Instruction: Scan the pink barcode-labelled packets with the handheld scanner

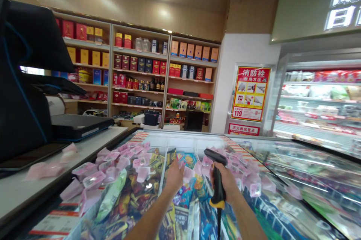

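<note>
In the head view, my right hand (pixel 227 181) is wrapped around the handle of a black barcode scanner (pixel 216 185) with a yellow trim at its base and a cord hanging down. Its head points away and to the left. My left hand (pixel 175 175) is closed, with its fingertips at a small pink translucent plastic container (pixel 187 174); the hand partly hides the grip. More such containers with labels (pixel 94 180) lie clustered to the left, and others (pixel 251 183) lie right of the scanner. Colourful packaged goods (pixel 182 217) fill the freezer below both hands.
A chest freezer with a white rim (pixel 180 134) spreads in front of me. On the left a counter (pixel 17 198) carries a black checkout terminal (pixel 25 82) and several pink containers (pixel 46 170). Shelves of boxed goods (pixel 138 65) line the back. A lit refrigerated case (pixel 321 101) stands right.
</note>
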Available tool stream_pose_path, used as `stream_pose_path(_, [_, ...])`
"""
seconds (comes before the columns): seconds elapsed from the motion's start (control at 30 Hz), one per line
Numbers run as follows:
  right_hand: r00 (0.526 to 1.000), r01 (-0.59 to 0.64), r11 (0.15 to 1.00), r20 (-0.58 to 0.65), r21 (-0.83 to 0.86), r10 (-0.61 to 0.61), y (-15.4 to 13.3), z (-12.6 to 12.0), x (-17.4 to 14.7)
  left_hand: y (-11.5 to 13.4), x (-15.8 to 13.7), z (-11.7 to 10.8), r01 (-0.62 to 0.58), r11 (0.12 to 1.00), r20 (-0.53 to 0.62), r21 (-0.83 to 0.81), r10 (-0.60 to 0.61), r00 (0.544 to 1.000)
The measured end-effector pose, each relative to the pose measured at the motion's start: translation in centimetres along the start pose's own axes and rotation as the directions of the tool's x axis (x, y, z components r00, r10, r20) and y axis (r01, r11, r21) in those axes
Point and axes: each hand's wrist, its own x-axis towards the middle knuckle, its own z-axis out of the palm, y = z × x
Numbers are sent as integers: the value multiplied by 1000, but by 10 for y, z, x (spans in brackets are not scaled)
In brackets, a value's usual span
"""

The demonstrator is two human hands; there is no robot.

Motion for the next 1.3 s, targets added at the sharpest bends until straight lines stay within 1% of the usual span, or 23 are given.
stream_pose_path(0.13, [1000,-6,1000,0,-9,6,4,-2,3,21,-8,30,-57,998,-33,23,58,998])
stream_pose_path(0.23, [1000,-3,1000,8,-12,3,7,0,5,33,-3,44,-130,990,-27,51,132,991])
stream_pose_path(0.37, [1000,-12,1000,3,-11,12,11,-1,7,42,12,53,-222,973,-11,67,223,975])
stream_pose_path(0.5, [1000,-10,1000,-6,-20,10,10,-2,6,41,22,52,-216,972,-31,90,220,975])
stream_pose_path(0.57, [1000,-24,999,-5,-30,24,9,-1,4,36,22,43,-198,974,-58,110,205,977])
stream_pose_path(0.63, [999,-43,999,4,-31,43,9,2,2,27,18,26,-182,973,-100,138,197,975])
stream_pose_path(0.7, [998,-50,998,28,-31,51,11,7,0,14,10,0,-167,970,-152,176,194,969])
stream_pose_path(0.77, [997,-49,998,63,-40,51,15,13,-2,-1,1,-30,-128,967,-214,220,176,961])
stream_pose_path(0.87, [990,-55,997,126,-61,63,22,26,-7,-24,-14,-72,6,961,-322,275,86,943])
stream_pose_path(0.93, [983,-59,995,168,-75,71,24,36,-12,-36,-21,-91,106,949,-357,296,8,934])
stream_pose_path(1.0, [976,-65,993,202,-102,85,24,45,-18,-47,-25,-100,180,936,-349,304,-67,935])
stream_pose_path(1.1, [969,-77,984,222,-159,112,21,57,-26,-59,-26,-100,234,927,-287,294,-148,946])
stream_pose_path(1.17, [970,-83,982,213,-171,119,19,62,-31,-64,-25,-96,216,937,-228,273,-155,961])
stream_pose_path(1.2, [971,-84,983,206,-164,117,18,63,-32,-66,-24,-93,189,948,-198,258,-139,970])
stream_pose_path(1.3, [968,-87,986,221,-142,117,18,64,-35,-66,-19,-87,84,977,-145,195,-56,988])
